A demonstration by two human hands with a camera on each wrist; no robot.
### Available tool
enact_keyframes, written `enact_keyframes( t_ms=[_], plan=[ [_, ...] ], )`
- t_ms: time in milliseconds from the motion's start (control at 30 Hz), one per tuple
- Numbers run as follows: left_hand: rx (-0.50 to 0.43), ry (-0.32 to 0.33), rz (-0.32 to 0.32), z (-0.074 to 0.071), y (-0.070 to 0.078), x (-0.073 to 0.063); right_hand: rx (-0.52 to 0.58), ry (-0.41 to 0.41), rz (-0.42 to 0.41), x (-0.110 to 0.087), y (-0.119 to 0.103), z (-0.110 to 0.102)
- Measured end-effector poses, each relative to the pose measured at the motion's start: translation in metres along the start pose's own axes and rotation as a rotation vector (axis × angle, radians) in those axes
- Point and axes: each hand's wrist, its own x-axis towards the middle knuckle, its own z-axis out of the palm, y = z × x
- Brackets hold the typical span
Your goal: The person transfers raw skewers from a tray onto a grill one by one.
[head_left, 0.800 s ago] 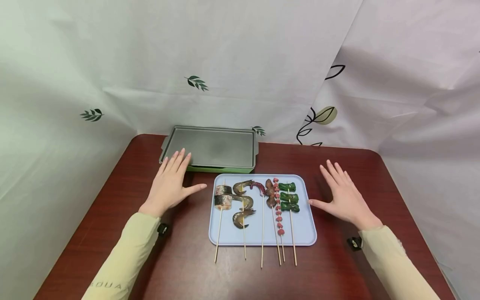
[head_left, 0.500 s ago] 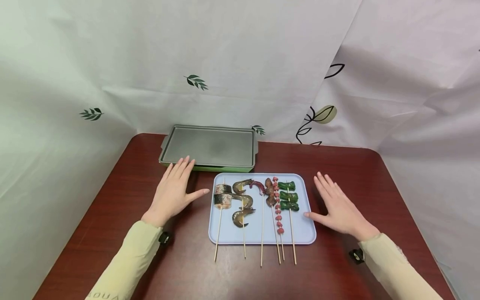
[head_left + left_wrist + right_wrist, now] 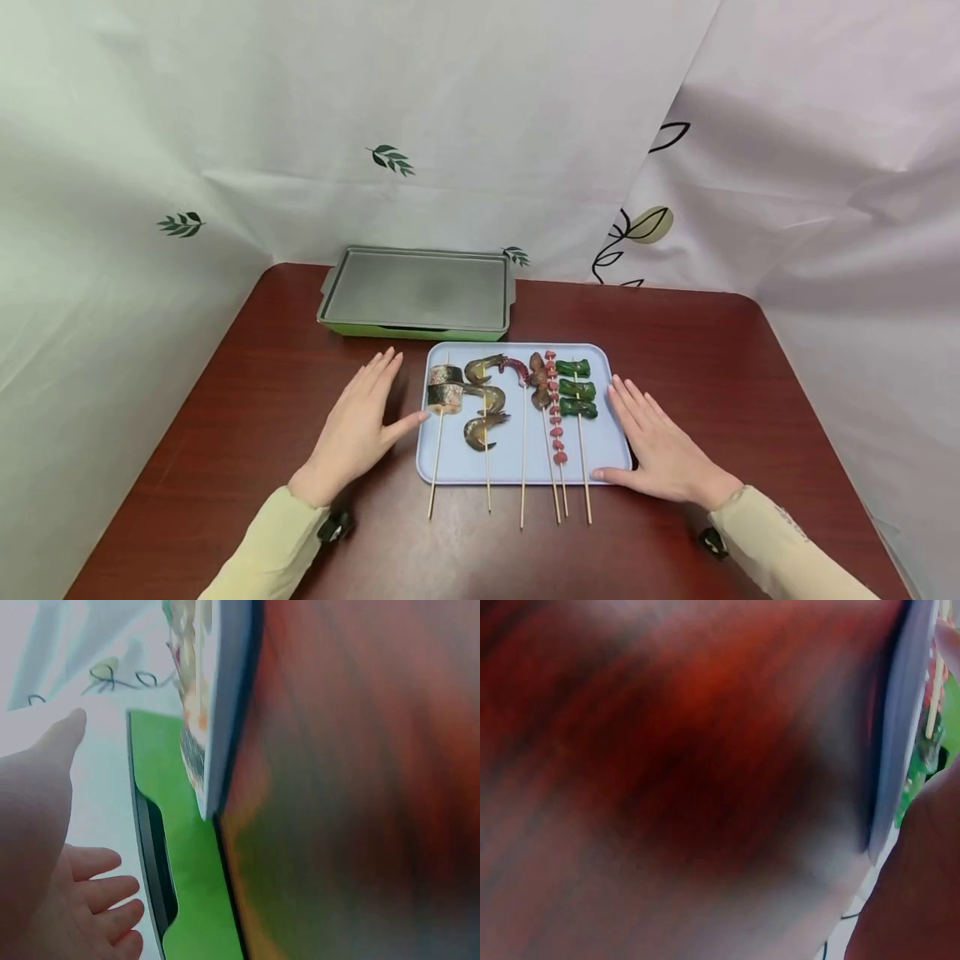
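Note:
A pale blue tray (image 3: 461,465) lies on the table with several skewers across it, their stick ends jutting over the near rim. From left to right come black-skinned fish chunks (image 3: 446,398), shrimp (image 3: 484,433), a reddish tentacle (image 3: 517,368), brown pieces (image 3: 540,396), small red pieces (image 3: 557,433) and green rolls (image 3: 578,407). My left hand (image 3: 356,429) is beside the tray's left side, fingers straight, thumb tip at the rim. At the right side, my right hand (image 3: 660,450) has straight fingers along the rim and its thumb over the near right corner. Neither hand grips anything.
Behind the tray stands a flat grey griddle (image 3: 420,287) with a green base (image 3: 191,877), close to its far edge. White curtains (image 3: 480,125) with leaf prints hang around the back and sides of the dark red table (image 3: 675,550).
Both hands have come down and nearer to me. The left has left the griddle's front for the tray's left side; the right has moved left to the tray's right edge.

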Motion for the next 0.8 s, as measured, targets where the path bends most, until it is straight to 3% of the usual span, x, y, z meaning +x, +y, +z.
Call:
enact_keyframes(
  t_ms=[267, 533, 800],
  plan=[
    [-0.134, -0.06, -0.084, 0.005, 0.024, -0.021, 0.018, -0.044, 0.025, -0.003, -0.006, 0.004],
    [-0.295, -0.014, -0.147, 0.012, 0.045, -0.037, 0.004, -0.047, 0.03, -0.003, -0.006, 0.006],
    [-0.524, -0.069, -0.321, 0.014, 0.06, -0.041, -0.006, -0.037, 0.02, -0.003, -0.007, 0.005]
  ],
)
